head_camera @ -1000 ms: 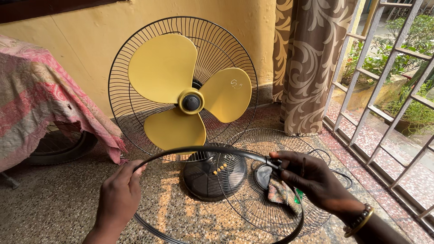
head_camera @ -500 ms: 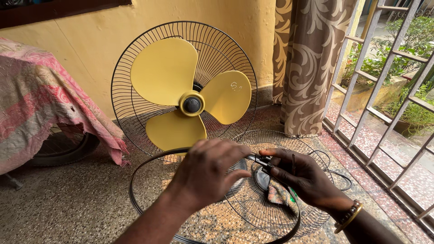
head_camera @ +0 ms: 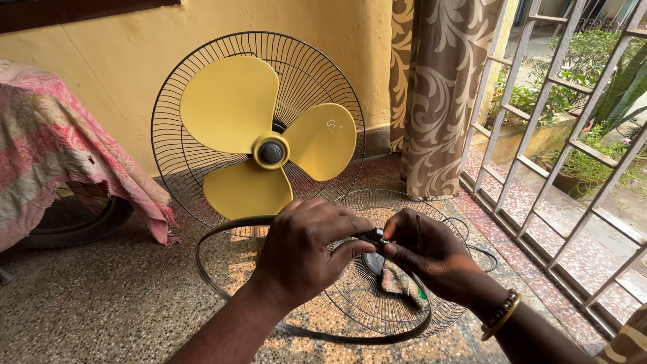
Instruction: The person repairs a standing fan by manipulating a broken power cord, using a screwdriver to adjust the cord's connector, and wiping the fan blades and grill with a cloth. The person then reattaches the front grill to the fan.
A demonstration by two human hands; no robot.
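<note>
At the far left I see a pink patterned cloth [head_camera: 60,155] draped over some furniture, its hem hanging down over a dark tyre [head_camera: 81,219] that rests on the speckled floor [head_camera: 101,303]. The floor between that hem and the ring is bare, so I have open room on that side.

Moving right, a fan [head_camera: 259,135] stands upright against the yellow wall [head_camera: 101,61], its three yellow blades [head_camera: 269,135] exposed in front of the black rear guard [head_camera: 317,74].

In front of the fan I hold a thin black ring [head_camera: 209,276], tilted above the floor; its left arc hangs free while its near edge curves below my wrists. My left hand [head_camera: 306,249] is curled narrowly, fingers pinching a small black clasp [head_camera: 373,236] on the ring. My right hand [head_camera: 431,253] is closed on the same clasp from the other side, nearly touching the left, with a bit of patterned rag [head_camera: 402,283] tucked under the palm.

Below both hands a loose wire guard [head_camera: 377,296] lies flat on the floor, and a black cord [head_camera: 482,253] loops just past its right edge.

Further right, a brown patterned curtain [head_camera: 438,94] hangs to the floor, and a white metal grille [head_camera: 566,148] closes off the right side, leaving little room there.
</note>
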